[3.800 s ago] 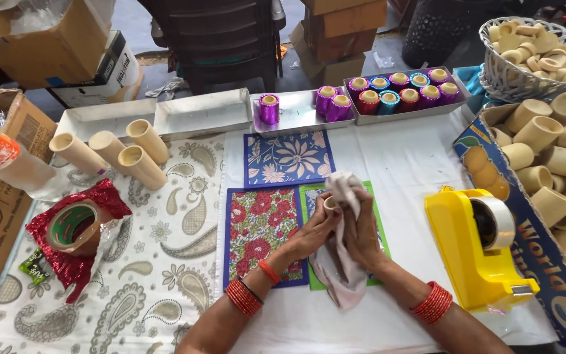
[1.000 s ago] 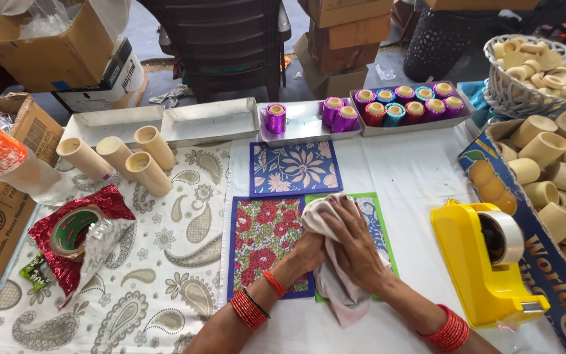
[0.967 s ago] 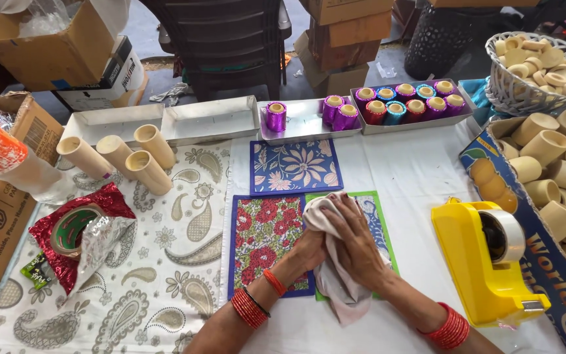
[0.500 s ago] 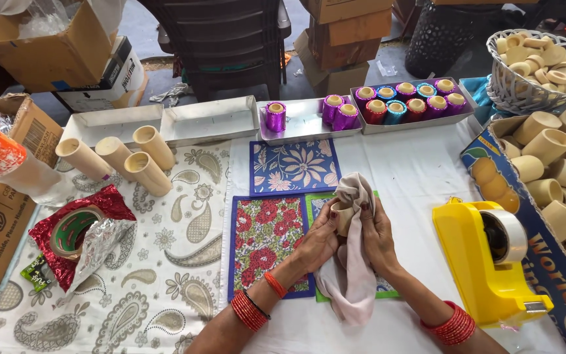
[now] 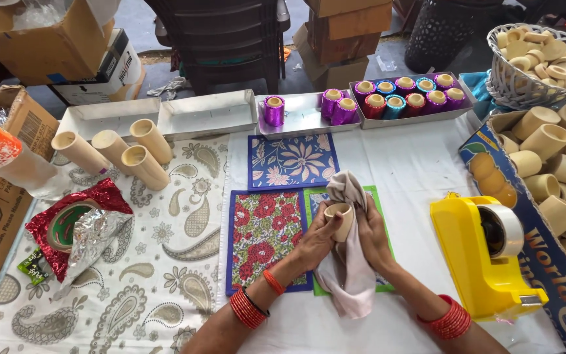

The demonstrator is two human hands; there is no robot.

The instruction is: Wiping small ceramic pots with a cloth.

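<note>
White cloth covers the bench [image 5: 414, 164], with flowery paper mats under my hands. My left hand [image 5: 316, 239] has its fingers clamped on a small tan wooden cup [image 5: 339, 219], held just above the mats. My right hand [image 5: 371, 236] grips a pale beige rag [image 5: 348, 275] against the cup. A yellow tape holder [image 5: 479, 255] sits near my right hand.

Your left hand [image 5: 314, 237] holds a matt, smooth bamboo-coloured cup [image 5: 339, 218], with soft, creased beige cloth [image 5: 348, 275] draped under your right hand [image 5: 371, 236]. Around you: glossy yellow plastic on the tape dispenser [image 5: 479, 262], shiny metallic foil wrapping the purple cups [image 5: 335, 108], dull metal trays [image 5: 204, 113], crinkled red and silver foil [image 5: 80, 226], printed cotton covering the table [image 5: 165, 275], and corrugated cardboard boxes [image 5: 40, 39].
</note>
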